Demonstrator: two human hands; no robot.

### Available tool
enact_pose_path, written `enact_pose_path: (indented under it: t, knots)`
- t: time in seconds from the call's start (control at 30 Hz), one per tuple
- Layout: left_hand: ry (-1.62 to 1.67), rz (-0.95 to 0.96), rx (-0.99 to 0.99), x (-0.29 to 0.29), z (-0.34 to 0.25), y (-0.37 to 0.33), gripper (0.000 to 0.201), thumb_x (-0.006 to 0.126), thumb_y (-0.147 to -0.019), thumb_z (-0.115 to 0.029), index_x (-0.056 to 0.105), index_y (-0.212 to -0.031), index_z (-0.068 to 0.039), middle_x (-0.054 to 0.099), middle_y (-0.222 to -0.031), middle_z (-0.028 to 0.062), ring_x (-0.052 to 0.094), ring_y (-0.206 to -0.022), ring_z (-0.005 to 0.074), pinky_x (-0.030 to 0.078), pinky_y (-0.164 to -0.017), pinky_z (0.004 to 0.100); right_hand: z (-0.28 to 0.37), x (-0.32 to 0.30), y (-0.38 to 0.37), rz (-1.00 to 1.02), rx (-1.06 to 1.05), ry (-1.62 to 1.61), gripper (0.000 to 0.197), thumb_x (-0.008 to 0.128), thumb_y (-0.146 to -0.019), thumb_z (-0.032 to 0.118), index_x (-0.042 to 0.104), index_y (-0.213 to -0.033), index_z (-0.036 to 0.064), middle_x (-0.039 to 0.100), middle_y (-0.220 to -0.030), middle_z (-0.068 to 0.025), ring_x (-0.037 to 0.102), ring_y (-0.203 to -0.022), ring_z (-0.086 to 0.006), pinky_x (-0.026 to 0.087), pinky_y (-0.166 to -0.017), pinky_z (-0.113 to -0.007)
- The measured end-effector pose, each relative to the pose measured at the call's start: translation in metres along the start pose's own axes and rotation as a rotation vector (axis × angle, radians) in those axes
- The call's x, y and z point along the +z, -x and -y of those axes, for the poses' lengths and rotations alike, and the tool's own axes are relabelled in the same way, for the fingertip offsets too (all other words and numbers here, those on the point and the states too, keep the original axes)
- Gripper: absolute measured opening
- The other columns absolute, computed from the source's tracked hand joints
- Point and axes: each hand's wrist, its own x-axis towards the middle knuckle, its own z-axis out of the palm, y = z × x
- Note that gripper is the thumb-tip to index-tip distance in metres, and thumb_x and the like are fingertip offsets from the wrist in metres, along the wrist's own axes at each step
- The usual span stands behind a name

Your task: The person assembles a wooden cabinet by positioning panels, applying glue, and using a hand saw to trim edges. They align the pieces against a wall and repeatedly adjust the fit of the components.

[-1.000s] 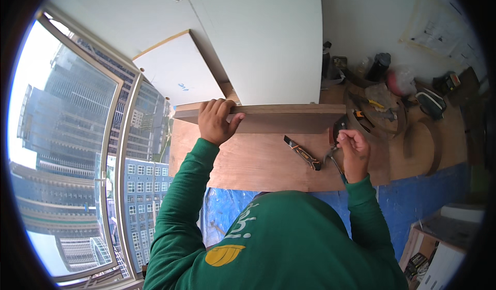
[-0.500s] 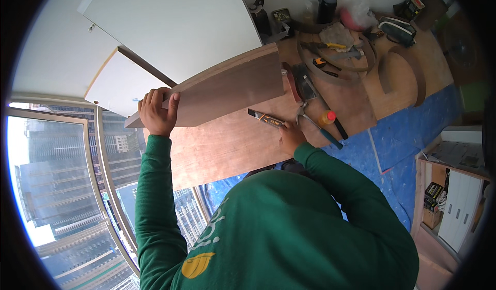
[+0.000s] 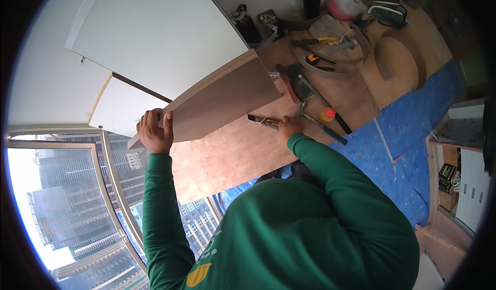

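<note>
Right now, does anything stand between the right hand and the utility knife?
Nothing visible does: the right hand appears to touch the utility knife, and the hammer lies off to the hand's right.

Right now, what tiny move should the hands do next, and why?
Probably the right hand should settle its grip on the utility knife. It is already at one end of the knife, whose dark tip points away from it. The left hand has the edge of the brown board between thumb and fingers, so only the right need move.
</note>
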Motion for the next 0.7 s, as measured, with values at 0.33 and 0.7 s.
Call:
enact_pose_path:
  t: [0.33, 0.7]
  knots:
    - [0.000, 0.008, 0.011, 0.008, 0.008, -0.005, 0.047, 0.062, -0.105, -0.055, 0.070, -0.096, -0.010, 0.066, -0.088, 0.0051, 0.065, -0.086, 0.0291, 0.046, -0.083, 0.0434, -0.038, -0.029, 0.105, 0.128, -0.132, -0.483, 0.051, 0.086, -0.084, 0.021, 0.064, -0.126, 0.0004, 0.060, -0.126, -0.0184, 0.067, -0.115, -0.0394, 0.057, -0.098, -0.051]
    - [-0.009, 0.069, -0.020, 0.008, 0.014, -0.002, 0.049, 0.059, -0.107, -0.056, 0.069, -0.098, -0.008, 0.066, -0.089, 0.0057, 0.065, -0.086, 0.0297, 0.046, -0.084, 0.0440, -0.143, -0.022, 0.286, -0.348, 0.543, -0.682, 0.051, 0.086, -0.084, 0.014, 0.058, -0.125, 0.0019, 0.059, -0.116, -0.0206, 0.064, -0.106, -0.0418, 0.053, -0.094, -0.050]
